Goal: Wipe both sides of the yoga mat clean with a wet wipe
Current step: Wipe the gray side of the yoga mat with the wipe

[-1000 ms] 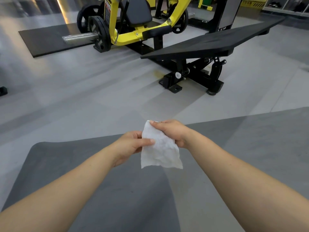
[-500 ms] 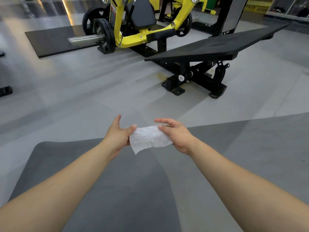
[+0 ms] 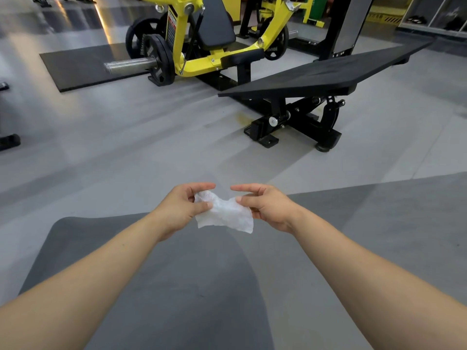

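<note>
Both hands out front with the wet wipe stretched between them, yoga mat underneath.

From my feed the left hand (image 3: 180, 209) pinches one end of the wet wipe (image 3: 225, 214) between thumb and curled fingers, and the right hand (image 3: 267, 207) pinches the other end with its thumb and a finger while the index finger sticks out straight, so both are grasping it. The wipe is white, thin and crinkly, sagging in a loose crumpled sheet in the air between the hands. Right below my forearms lies the yoga mat (image 3: 156, 281), dark grey, matte, with a rounded corner, flat on the smooth pale grey floor (image 3: 126, 147). Further back there's a black padded bench (image 3: 323, 77) and a yellow weight machine (image 3: 202, 46) with black plates.
</note>
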